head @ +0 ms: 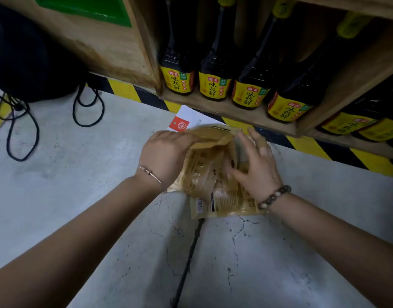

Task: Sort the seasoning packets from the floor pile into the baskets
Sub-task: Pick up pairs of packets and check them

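A small pile of tan seasoning packets [210,172] lies on the grey concrete floor in front of a wooden shelf. My left hand [162,155] grips the top edge of several packets and lifts them up off the pile. My right hand [256,162] lies on the pile from the right, fingers spread and fairly straight, thumb pressing on a packet. One packet [226,202] with a barcode sticks out flat at the bottom. A white packet with a red corner [186,120] lies behind the pile, partly hidden. No basket is in view.
The wooden shelf [231,108] just behind the pile holds dark soy sauce bottles [214,70] with yellow labels. Yellow-black hazard tape [306,144] runs along the shelf's foot. A black bag [29,63] with loose cords lies at the left.
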